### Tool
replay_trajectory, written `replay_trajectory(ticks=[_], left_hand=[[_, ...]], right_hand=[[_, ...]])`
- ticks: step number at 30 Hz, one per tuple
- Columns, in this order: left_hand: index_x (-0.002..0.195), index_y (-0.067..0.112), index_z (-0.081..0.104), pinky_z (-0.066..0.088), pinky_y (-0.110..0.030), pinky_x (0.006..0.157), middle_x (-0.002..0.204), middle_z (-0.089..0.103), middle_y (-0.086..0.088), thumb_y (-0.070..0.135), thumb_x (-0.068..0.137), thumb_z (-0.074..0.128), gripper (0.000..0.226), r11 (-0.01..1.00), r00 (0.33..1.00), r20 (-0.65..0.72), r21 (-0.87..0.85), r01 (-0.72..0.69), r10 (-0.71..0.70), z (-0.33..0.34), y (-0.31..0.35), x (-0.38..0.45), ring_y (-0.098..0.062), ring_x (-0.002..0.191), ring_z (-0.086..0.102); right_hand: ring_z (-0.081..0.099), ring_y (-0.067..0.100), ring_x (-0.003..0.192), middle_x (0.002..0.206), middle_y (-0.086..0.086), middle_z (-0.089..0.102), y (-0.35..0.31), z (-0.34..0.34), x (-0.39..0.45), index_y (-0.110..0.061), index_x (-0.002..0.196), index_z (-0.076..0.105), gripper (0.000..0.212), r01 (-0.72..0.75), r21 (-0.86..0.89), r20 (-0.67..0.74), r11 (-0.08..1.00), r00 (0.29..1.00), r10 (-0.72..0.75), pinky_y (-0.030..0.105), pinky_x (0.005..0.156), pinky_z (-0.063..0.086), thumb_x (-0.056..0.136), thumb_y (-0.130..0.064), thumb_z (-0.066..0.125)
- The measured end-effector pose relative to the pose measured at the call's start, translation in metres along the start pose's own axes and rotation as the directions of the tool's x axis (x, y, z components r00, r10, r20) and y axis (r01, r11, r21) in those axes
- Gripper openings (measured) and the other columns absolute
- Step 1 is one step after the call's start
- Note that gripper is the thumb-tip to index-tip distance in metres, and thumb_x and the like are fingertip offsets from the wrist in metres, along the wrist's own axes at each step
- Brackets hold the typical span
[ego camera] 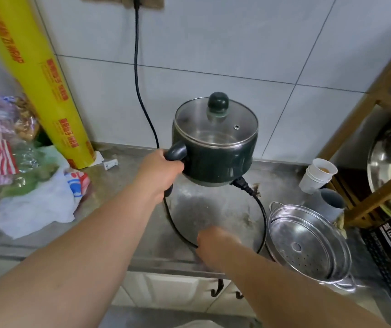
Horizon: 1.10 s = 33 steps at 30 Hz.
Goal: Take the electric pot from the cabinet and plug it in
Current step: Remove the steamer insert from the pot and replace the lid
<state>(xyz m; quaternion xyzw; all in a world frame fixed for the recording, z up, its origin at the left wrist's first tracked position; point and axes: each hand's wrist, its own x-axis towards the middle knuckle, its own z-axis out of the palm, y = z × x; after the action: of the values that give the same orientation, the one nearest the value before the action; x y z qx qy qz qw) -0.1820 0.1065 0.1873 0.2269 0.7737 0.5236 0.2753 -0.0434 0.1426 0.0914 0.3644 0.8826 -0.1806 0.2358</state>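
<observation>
A dark green electric pot (215, 150) with a glass lid and a round knob is tilted just above the steel counter (123, 185), near the tiled wall. My left hand (160, 174) grips its side handle. A black power cord (135, 67) runs down from the wall socket (137, 1) at the top, loops over the counter and plugs into the pot's base at the right. My right hand (215, 240), blurred, is low on the counter at the cord's loop; whether it holds the cord is unclear.
A big yellow cling-film roll (38, 79) leans at the left above plastic bags (24, 181). A steel steamer basket (308, 242), stacked paper cups (317, 176) and a wooden rack (379, 114) crowd the right. White cabinet doors (178, 292) lie below the counter's edge.
</observation>
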Motion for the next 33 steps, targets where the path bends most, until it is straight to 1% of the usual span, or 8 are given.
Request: replay_trajectory(ticks=[4, 7, 18, 22, 25, 28, 30, 33], left_hand=[[0.093, 0.016, 0.055, 0.034, -0.025, 0.054, 0.073, 0.052, -0.002, 0.004, 0.081, 0.057, 0.017, 1.000, 0.997, -0.072, -0.025, -0.011, 0.009, -0.018, 0.015, 0.005, -0.013, 0.064, 0.045], [0.094, 0.012, 0.058, 0.035, -0.027, 0.058, 0.070, 0.051, -0.003, 0.003, 0.078, 0.057, 0.018, 0.999, 0.991, -0.132, -0.052, -0.011, 0.004, -0.028, 0.020, 0.010, -0.015, 0.063, 0.044], [0.099, 0.016, 0.057, 0.035, -0.026, 0.054, 0.075, 0.054, -0.004, 0.008, 0.080, 0.059, 0.021, 0.999, 0.974, -0.227, -0.035, -0.030, 0.021, -0.040, 0.027, 0.015, -0.016, 0.064, 0.046], [0.103, 0.015, 0.058, 0.039, -0.033, 0.068, 0.077, 0.054, -0.004, 0.008, 0.079, 0.061, 0.025, 0.997, 0.966, -0.260, -0.073, -0.016, -0.004, -0.044, 0.021, 0.014, -0.024, 0.076, 0.050], [0.105, 0.014, 0.057, 0.038, -0.038, 0.077, 0.080, 0.055, -0.004, 0.006, 0.078, 0.062, 0.029, 0.994, 0.963, -0.267, -0.110, 0.014, -0.043, -0.050, 0.015, 0.011, -0.027, 0.089, 0.051], [0.104, 0.011, 0.060, 0.041, -0.039, 0.080, 0.090, 0.060, -0.010, 0.003, 0.074, 0.061, 0.031, 0.992, 0.950, -0.306, -0.127, 0.026, -0.064, -0.059, 0.010, 0.008, -0.030, 0.091, 0.054], [0.099, 0.015, 0.059, 0.043, -0.040, 0.083, 0.095, 0.062, -0.012, 0.003, 0.074, 0.060, 0.029, 0.992, 0.939, -0.335, -0.120, 0.031, -0.070, -0.065, 0.006, 0.003, -0.032, 0.094, 0.056], [0.106, 0.012, 0.062, 0.041, -0.038, 0.079, 0.083, 0.060, -0.008, 0.001, 0.073, 0.059, 0.035, 0.989, 0.934, -0.350, -0.147, 0.020, -0.071, -0.073, -0.003, -0.003, -0.030, 0.089, 0.055]], right_hand=[[0.061, 0.031, 0.105, 0.129, 0.013, 0.050, -0.002, -0.011, 0.003, -0.008, 0.127, 0.053, 0.042, -0.087, -0.158, -0.159, 0.984, 0.985, 0.062, 0.036, 0.071, 0.046, 0.086, 0.000, 0.051], [0.060, 0.032, 0.109, 0.125, 0.012, 0.056, 0.011, -0.027, 0.001, -0.008, 0.121, 0.055, 0.040, -0.167, -0.109, -0.232, 0.980, 0.963, 0.138, 0.035, 0.073, 0.045, 0.083, 0.004, 0.050], [0.047, 0.029, 0.095, 0.128, 0.018, 0.055, 0.021, -0.042, 0.000, -0.001, 0.124, 0.055, 0.035, -0.210, 0.221, -0.073, 0.952, 0.970, 0.231, 0.035, 0.085, 0.042, 0.094, -0.004, 0.037], [0.054, 0.034, 0.118, 0.129, 0.018, 0.058, 0.040, -0.043, 0.004, 0.001, 0.128, 0.053, 0.036, -0.254, 0.353, -0.010, 0.900, 0.961, 0.275, 0.029, 0.085, 0.046, 0.095, -0.005, 0.039], [0.058, 0.034, 0.110, 0.121, 0.018, 0.060, 0.054, -0.048, 0.010, 0.000, 0.123, 0.051, 0.032, -0.271, 0.758, 0.007, 0.593, 0.913, 0.409, 0.033, 0.086, 0.049, 0.093, -0.002, 0.043], [0.062, 0.029, 0.071, 0.091, 0.017, 0.055, 0.067, -0.052, 0.021, -0.002, 0.110, 0.049, 0.017, -0.024, 0.960, 0.147, -0.280, 0.892, 0.428, 0.033, 0.059, 0.058, 0.093, -0.001, 0.047], [0.064, 0.029, 0.079, 0.109, 0.022, 0.057, 0.080, -0.050, 0.029, -0.001, 0.115, 0.049, 0.023, 0.038, 0.884, 0.169, -0.467, 0.903, 0.395, 0.030, 0.051, 0.058, 0.093, 0.000, 0.049], [0.056, 0.034, 0.120, 0.133, 0.023, 0.051, 0.089, -0.061, 0.032, -0.002, 0.094, 0.052, 0.007, 0.124, 0.789, 0.096, -0.602, 0.942, 0.320, 0.031, 0.075, 0.058, 0.092, 0.000, 0.046]])
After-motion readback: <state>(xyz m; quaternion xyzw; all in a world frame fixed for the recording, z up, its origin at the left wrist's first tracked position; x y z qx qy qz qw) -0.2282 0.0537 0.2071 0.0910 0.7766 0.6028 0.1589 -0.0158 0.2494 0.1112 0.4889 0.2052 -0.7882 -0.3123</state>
